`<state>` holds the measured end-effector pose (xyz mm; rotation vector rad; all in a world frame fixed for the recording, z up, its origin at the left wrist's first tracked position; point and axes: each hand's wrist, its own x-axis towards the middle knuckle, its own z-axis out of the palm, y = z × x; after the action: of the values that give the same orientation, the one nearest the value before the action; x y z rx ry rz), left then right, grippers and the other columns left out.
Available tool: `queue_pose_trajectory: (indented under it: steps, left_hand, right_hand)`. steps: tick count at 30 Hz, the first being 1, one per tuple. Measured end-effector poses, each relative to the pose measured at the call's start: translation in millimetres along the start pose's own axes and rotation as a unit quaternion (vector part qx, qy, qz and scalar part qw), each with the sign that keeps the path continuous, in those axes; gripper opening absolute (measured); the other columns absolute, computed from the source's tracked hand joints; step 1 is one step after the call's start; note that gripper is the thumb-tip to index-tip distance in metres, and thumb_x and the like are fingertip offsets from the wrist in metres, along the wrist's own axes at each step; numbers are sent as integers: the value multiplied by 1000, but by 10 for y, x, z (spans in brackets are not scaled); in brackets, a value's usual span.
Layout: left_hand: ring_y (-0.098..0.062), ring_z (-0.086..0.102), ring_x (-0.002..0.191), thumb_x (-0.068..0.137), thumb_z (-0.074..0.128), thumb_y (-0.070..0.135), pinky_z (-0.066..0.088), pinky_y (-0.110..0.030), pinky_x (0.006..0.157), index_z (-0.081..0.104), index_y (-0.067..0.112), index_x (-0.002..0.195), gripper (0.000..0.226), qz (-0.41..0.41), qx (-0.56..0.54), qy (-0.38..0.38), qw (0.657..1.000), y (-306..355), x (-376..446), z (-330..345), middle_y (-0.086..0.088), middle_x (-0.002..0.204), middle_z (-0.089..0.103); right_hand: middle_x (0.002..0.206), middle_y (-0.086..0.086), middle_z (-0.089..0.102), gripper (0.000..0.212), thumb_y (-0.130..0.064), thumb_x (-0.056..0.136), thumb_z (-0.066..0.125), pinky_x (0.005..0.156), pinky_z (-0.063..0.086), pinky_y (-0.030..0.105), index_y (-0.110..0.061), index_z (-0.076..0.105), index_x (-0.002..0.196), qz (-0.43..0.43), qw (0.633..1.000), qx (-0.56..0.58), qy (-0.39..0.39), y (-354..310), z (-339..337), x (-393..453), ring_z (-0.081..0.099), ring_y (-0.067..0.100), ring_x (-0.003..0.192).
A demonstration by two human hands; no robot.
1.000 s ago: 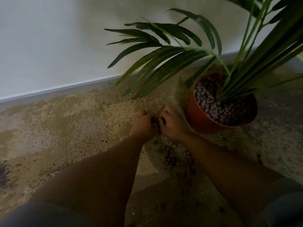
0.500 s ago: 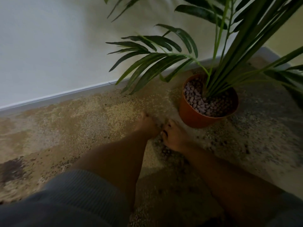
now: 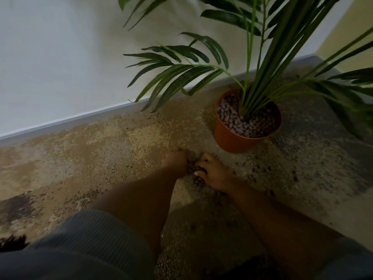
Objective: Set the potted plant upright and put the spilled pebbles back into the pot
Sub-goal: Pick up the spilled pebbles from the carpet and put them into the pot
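Note:
An orange pot [image 3: 232, 139] stands upright on the speckled floor, filled with pale pebbles [image 3: 238, 122] around a green palm plant [image 3: 262, 77]. In front of the pot, my left hand [image 3: 176, 160] and my right hand [image 3: 214, 172] rest on the floor side by side, cupped toward each other around a small heap of dark spilled pebbles [image 3: 196, 169]. A few more pebbles [image 3: 198, 181] lie just under my right hand. Both hands sit about a hand's width from the pot's base.
A white wall with a grey skirting board [image 3: 80, 118] runs behind. Scattered loose pebbles [image 3: 268, 170] dot the floor right of my hands, and more [image 3: 84, 199] lie at the left. Long fronds overhang the floor left of the pot.
The view has pulled back and shifted, so the pot appears farther right. My hands have stayed together on the floor, drawing pebbles between them.

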<state>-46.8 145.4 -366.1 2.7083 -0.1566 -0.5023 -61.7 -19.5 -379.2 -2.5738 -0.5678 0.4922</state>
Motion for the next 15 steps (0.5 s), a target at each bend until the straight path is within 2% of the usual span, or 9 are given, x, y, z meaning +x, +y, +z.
queue_pose_trajectory:
  steps: [3,8,12,15]
  left_hand:
    - [-26,52,121,91,57,14,48,-34,98,61,15,122,31,-37,8,-26,999,16,-49,-43,-9,132,52]
    - [-25,62,112,89,60,13,53,-34,95,65,7,118,30,-76,9,-95,993,75,-93,-119,-12,122,64]
    - [-25,65,109,88,62,18,53,-32,90,67,10,117,31,-130,-61,-116,983,118,-148,-129,-10,118,68]
    - [-22,68,98,93,58,24,53,-27,81,66,5,114,30,-184,-136,-120,966,117,-210,-138,-12,113,70]
  right_hand:
    - [121,8,45,29,-29,95,58,95,42,31,-11,62,118,27,1000,15,3,2,20,-26,50,24,110]
    - [120,6,50,22,-31,90,65,92,49,34,-18,64,108,146,986,77,33,-79,70,-8,56,22,104]
    - [108,8,69,16,-23,89,65,80,54,29,-20,68,105,185,976,110,21,-170,47,46,64,18,88]
    - [103,8,73,14,-16,88,66,85,55,31,-16,72,100,218,964,146,33,-201,23,32,67,21,93]
